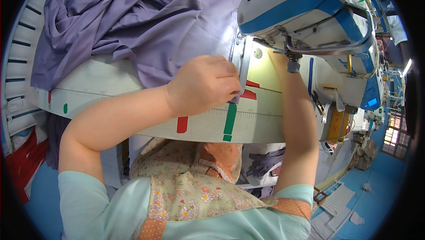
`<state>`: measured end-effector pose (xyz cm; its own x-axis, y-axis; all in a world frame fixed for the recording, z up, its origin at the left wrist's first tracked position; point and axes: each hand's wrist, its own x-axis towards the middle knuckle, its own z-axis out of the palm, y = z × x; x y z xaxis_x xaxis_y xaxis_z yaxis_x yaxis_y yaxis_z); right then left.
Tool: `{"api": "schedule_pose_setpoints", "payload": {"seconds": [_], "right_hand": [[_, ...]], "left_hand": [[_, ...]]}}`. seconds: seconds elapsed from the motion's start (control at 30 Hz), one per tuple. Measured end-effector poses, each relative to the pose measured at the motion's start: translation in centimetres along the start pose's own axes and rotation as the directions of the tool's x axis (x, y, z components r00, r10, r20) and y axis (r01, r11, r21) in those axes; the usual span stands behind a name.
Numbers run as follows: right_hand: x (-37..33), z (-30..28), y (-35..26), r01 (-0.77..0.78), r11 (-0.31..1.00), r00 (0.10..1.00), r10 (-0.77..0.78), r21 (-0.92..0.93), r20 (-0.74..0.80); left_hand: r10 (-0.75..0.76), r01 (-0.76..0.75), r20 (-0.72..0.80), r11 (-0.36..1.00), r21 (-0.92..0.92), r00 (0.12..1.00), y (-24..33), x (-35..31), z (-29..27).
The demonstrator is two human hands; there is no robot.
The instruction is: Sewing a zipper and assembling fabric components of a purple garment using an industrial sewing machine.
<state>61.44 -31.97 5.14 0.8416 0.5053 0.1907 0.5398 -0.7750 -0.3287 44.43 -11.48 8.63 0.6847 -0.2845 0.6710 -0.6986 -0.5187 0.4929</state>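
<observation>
My left hand (203, 85) is curled shut, its fingertips pinching the edge of a lilac fabric (146, 23) against the upright metal guide (243, 69) beside the needle area. The fabric lies heaped across the back left of the pale table (102, 85). My right forearm (296, 120) reaches up under the head of the white and blue sewing machine (305, 9). The machine head hides the right hand.
Red tape marks (182, 125) and a green tape mark (229, 120) sit on the table's front edge by a printed ruler. A red cloth (26, 160) hangs low at the left. More machines (372, 98) and a blue floor (376, 187) lie to the right.
</observation>
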Motion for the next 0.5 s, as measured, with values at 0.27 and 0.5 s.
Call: {"api": "schedule_pose_setpoints", "payload": {"seconds": [0.27,0.5], "right_hand": [[-8.2,-4.4,-8.0,0.568,0.798,0.821,-0.534,0.201,-0.201],[-8.7,-3.9,-7.9,0.579,0.792,0.812,-0.54,0.195,-0.223]], "left_hand": [[-0.219,0.22,0.063,0.976,-0.003,0.974,0.6,-0.1,-0.7],[-0.164,0.157,0.176,0.986,0.051,0.971,1.2,-1.9,-2.3]]}}
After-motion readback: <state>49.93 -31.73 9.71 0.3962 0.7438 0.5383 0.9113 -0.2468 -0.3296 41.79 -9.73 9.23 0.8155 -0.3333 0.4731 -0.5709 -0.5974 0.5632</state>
